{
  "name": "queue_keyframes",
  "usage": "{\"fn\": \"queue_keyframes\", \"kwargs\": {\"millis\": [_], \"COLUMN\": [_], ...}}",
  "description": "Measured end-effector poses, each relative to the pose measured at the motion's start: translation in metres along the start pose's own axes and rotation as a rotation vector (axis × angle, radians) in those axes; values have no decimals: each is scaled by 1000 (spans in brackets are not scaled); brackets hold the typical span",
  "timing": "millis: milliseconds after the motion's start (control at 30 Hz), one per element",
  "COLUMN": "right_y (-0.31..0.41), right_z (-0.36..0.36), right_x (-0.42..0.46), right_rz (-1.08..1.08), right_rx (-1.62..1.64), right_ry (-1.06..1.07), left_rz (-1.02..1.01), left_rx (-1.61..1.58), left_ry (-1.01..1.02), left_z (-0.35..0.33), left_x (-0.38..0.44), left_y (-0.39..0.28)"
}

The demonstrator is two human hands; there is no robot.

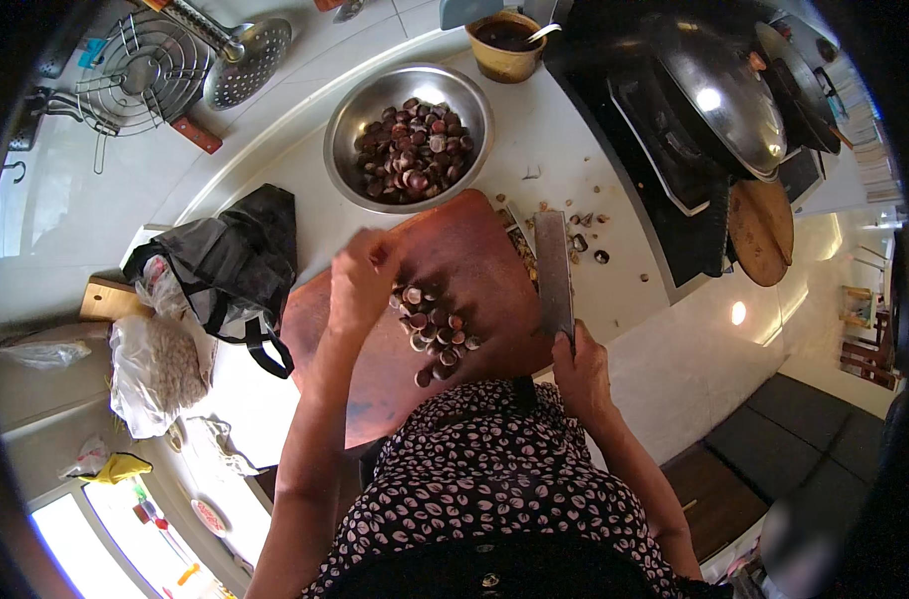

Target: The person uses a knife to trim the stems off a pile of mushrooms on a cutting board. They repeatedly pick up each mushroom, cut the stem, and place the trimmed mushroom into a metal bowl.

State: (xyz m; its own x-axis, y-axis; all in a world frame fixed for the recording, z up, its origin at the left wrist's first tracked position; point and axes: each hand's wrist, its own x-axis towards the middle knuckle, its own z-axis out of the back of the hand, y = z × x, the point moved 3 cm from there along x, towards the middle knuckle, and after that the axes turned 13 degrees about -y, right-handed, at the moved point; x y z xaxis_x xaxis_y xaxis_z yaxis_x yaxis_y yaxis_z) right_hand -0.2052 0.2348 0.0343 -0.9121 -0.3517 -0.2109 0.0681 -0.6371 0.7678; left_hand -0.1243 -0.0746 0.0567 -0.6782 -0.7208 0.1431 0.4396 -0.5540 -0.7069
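My right hand [585,368] grips the handle of a cleaver [553,271], whose broad blade points away from me at the right edge of a reddish cutting board [484,232]. Over the board's left part is my left hand [359,283], blurred, with its fingers curled; whether a chestnut is inside them cannot be made out. A loose pile of brown chestnuts [443,337] lies on the board to the right of that hand, several showing pale faces. Beyond the far edge stands a stainless steel bowl [335,142] holding many more chestnuts [413,153].
Shell scraps [580,241] are scattered right of the board. A brown pot [505,56] with a spoon stands at the back, beside a stove with a lidded wok [724,97]. At left are a black bag [237,254] and a plastic bag [151,374]. A skimmer [249,64] hangs on the wall.
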Motion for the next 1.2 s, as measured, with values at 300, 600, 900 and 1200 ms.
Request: {"fn": "queue_keyframes", "kwargs": {"millis": [300, 600, 900, 1200], "right_y": [7, 2, 5, 13], "right_z": [-7, -7, -13, -13], "right_x": [2, -3, -8, -2], "right_rz": [14, 84, 222, 387], "right_rx": [36, 68, -87, -306], "right_ry": [38, -10, 47, 47], "left_rz": [-218, 112, -322, -286], "left_rx": [114, -359, -167, -83], "left_ry": [189, 193, 30, 52], "left_z": [-21, -95, -104, -108], "left_x": [-40, -48, -61, -61], "left_y": [3, -33, -38, -25]}}
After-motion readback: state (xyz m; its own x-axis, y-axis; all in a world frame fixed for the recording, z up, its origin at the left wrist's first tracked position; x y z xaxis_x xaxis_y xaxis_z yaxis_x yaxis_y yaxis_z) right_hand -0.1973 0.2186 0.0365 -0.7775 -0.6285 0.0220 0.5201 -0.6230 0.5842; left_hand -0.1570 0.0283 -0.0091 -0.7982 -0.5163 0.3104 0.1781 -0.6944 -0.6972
